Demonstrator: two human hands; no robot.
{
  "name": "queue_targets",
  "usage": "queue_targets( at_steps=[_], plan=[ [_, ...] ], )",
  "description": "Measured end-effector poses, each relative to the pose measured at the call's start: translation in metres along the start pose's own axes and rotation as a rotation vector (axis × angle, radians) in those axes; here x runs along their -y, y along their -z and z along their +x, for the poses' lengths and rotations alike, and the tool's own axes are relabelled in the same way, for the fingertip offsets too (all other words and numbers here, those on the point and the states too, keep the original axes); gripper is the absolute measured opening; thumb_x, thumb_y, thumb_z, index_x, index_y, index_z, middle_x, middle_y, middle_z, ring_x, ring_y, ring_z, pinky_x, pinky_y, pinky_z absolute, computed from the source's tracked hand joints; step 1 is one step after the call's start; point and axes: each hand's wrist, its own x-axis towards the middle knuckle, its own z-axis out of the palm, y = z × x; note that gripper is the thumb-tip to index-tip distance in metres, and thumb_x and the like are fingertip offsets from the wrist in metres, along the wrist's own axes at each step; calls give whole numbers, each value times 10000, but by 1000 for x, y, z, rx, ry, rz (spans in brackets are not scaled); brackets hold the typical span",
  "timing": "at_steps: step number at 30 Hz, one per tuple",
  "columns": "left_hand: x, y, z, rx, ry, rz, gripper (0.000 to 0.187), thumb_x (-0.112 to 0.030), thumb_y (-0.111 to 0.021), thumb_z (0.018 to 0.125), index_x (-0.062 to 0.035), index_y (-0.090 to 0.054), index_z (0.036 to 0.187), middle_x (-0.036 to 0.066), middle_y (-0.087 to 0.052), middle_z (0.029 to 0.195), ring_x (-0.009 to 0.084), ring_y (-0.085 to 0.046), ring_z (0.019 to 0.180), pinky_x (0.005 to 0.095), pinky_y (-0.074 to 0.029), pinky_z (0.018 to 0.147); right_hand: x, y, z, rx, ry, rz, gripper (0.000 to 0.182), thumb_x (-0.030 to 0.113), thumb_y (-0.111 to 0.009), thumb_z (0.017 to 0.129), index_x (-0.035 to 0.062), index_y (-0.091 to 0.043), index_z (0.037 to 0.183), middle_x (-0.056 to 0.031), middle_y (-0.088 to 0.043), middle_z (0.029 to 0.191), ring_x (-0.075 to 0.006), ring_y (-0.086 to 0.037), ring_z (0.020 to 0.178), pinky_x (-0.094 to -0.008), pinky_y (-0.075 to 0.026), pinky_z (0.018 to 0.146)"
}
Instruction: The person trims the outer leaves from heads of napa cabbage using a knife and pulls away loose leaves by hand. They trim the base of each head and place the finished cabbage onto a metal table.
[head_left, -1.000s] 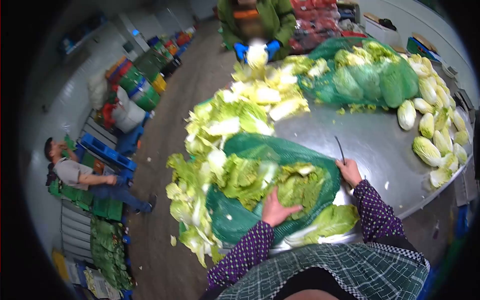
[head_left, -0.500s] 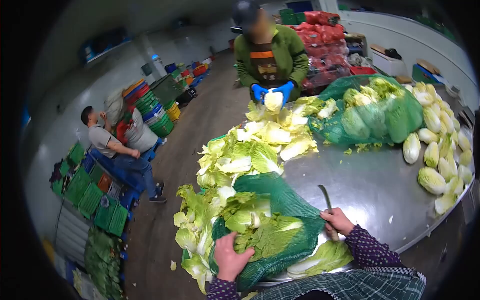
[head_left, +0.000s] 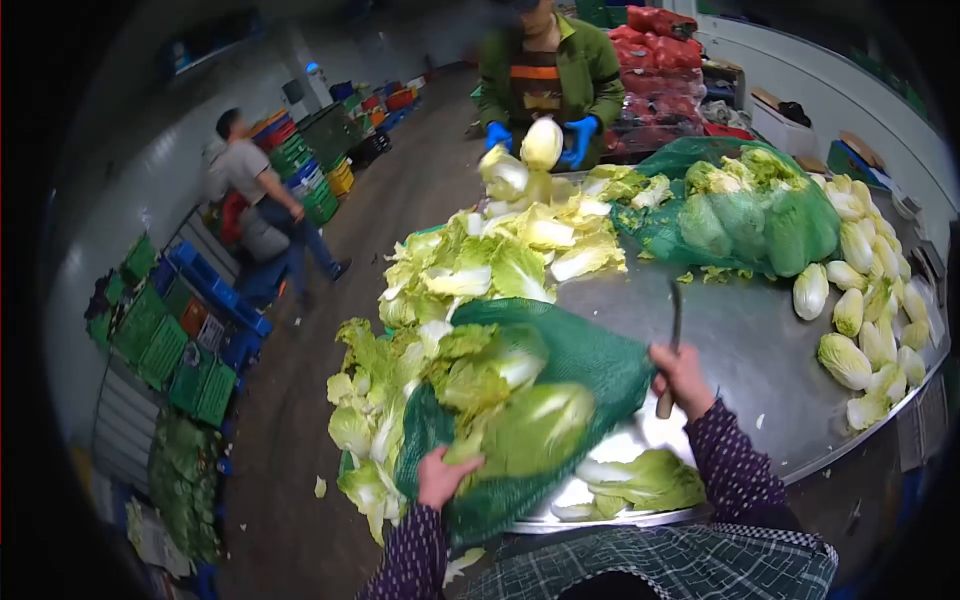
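Note:
My left hand [head_left: 446,477] grips the near left edge of a green mesh bag [head_left: 600,360], beside the cabbage leaves [head_left: 535,430] in its open mouth. My right hand [head_left: 684,378] is closed on a knife [head_left: 676,310] whose dark curved blade points away from me; its fingers also touch the bag's right end. A loose cabbage leaf [head_left: 650,480] lies on the metal table [head_left: 650,325] between my hands. Loose pale leaves [head_left: 370,430] are heaped left of the bag.
Across the table a co-worker [head_left: 560,80] in blue gloves stands by a cabbage [head_left: 541,144]. A second mesh bag [head_left: 745,220] and trimmed cabbages [head_left: 845,360] lie at the right. Another person [head_left: 262,190] is near green crates [head_left: 150,360] at the left.
My left hand has shifted left and the bag is spread wider. My right hand has risen slightly with the knife. The co-worker's cabbage has moved up; the person at the left has moved right.

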Motion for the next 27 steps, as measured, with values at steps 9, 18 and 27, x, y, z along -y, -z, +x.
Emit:
queue_targets(
  at_steps=[9,18,27],
  plan=[
    [28,11,114,-15,123,-3,649,-599,-744,636,40,-654,700,229,-655,748,280,-657,731,391,-494,701,-149,120,52,-179,90,-850,337,288,-690,801,-19,-597,700,-47,-509,493,-120,-490,427,-305,-391,394],
    [20,-55,-25,-259,198,-39,942,-491,-787,643,79,-388,1279,268,-533,1180,369,-521,1119,409,-422,937,-111,-32,-22,74,-142,-187,417,228,-709,816,-95,-588,1051,-154,-670,929,-176,-645,810,-294,-523,750],
    [-1,-39,-24,-115,56,-496,804,-26,-813,645,55,-333,1285,191,-477,1232,246,-550,1074,348,-484,883,-114,-44,4,163,-279,241,216,78,-623,858,-72,-614,1013,-103,-663,881,-162,-635,710,-302,-539,670]
  ],
)
